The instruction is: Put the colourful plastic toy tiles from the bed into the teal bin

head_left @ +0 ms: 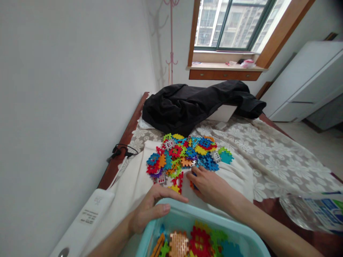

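A heap of colourful interlocking plastic tiles (pixel 187 153) lies on a white cloth (pixel 134 178) spread over the bed. My left hand (pixel 150 208) grips the rim of a light blue plastic basin (pixel 184 214) that holds several more tiles (pixel 187 242). My right hand (pixel 210 185) rests palm down at the near edge of the heap, its fingers curled over an orange and blue tile (pixel 192 185). A red triangular piece (pixel 179 180) stands just left of that hand.
A black jacket (pixel 193 103) lies bunched at the far end of the bed. A black cable (pixel 122 150) sits on the wooden bed frame at left, by the wall. A white device (pixel 85 221) lies near left. A clear plastic bag (pixel 316 210) sits at right.
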The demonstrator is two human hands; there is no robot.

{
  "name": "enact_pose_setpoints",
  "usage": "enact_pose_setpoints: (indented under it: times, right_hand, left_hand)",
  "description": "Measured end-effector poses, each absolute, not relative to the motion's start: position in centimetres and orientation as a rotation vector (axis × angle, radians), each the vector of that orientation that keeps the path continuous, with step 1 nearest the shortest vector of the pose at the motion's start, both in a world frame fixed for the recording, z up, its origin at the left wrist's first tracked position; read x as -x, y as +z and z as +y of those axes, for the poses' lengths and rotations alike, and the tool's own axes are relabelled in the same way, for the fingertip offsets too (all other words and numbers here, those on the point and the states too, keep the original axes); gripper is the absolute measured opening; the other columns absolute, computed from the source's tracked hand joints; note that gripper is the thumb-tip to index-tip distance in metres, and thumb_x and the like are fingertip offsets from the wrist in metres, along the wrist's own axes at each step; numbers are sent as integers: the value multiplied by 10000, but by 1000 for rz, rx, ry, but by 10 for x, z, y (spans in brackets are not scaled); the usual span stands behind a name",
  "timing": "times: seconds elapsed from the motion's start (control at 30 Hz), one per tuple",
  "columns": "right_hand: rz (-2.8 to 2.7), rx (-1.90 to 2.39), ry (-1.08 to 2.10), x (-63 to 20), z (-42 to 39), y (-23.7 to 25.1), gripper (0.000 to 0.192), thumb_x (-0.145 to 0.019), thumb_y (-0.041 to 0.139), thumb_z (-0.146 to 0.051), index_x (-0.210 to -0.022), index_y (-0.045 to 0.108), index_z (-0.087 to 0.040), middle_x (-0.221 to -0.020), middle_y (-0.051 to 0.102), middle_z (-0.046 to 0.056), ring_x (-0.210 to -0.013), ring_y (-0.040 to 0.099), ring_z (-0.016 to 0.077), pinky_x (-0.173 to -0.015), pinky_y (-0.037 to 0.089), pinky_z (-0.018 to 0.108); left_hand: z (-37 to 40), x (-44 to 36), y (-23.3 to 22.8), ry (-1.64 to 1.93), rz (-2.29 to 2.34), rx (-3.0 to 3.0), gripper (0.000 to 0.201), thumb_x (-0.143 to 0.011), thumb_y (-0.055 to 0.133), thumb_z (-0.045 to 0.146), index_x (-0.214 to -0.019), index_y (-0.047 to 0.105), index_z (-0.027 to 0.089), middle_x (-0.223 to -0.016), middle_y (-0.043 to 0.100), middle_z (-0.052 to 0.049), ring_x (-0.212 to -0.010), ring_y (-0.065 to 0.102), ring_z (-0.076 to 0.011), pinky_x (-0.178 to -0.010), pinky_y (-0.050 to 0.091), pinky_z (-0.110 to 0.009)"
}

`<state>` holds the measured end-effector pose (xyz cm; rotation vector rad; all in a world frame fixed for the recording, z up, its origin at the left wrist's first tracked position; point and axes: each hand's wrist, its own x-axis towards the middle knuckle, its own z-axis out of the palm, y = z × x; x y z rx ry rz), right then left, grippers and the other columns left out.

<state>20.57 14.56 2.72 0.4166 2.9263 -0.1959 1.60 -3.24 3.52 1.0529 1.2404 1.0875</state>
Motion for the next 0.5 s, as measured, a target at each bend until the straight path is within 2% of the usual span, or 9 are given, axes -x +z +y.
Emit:
enact_pose_setpoints:
  times: [0.13,0.23,0.3,0.4,0.5]
  right_hand:
    - [2900,-403,-296,-204,156,31,257,-928,599,-150,-1165,695,-137,-1146,709,149,-1009,714,315,-826,587,417]
    - [2905,-415,-504,-212,168,56,265,-935,599,-173,-1175,710,-182,-1117,718,112,-961,727,275,-809,581,387]
    - [2951,-399,-676,-224,169,85,307,-963,604,-218,-1256,692,-231,-1159,719,92,-989,724,256,-852,582,383]
    - [3018,-235,-978,-248,153,127,486,-963,678,-316,-1440,583,-312,-1337,690,79,-1148,699,251,-978,576,368]
    - [2940,47,-1175,-265,125,136,504,-1027,629,-368,-1516,509,-368,-1333,726,55,-1125,725,219,-944,602,294]
  left_hand:
    - [-32,-15,32,1093,1244,-1031,460,-895,680,519,-1202,809,201,-1081,763,-104,-944,668,-257,-822,504,-302]
    - [-30,-13,29,1084,1251,-1064,467,-890,678,525,-1190,815,194,-1118,767,-111,-981,669,-270,-850,508,-312]
    - [-28,-12,28,1065,1229,-1107,490,-887,666,549,-1183,818,189,-1076,775,-112,-968,663,-271,-834,509,-314]
    - [-28,-12,30,1046,1243,-1092,481,-886,662,554,-1186,816,211,-1079,772,-101,-985,660,-274,-868,514,-336]
    - [-31,-13,34,1036,1313,-1046,448,-885,670,549,-1171,821,239,-1165,755,-93,-1053,646,-280,-956,497,-358]
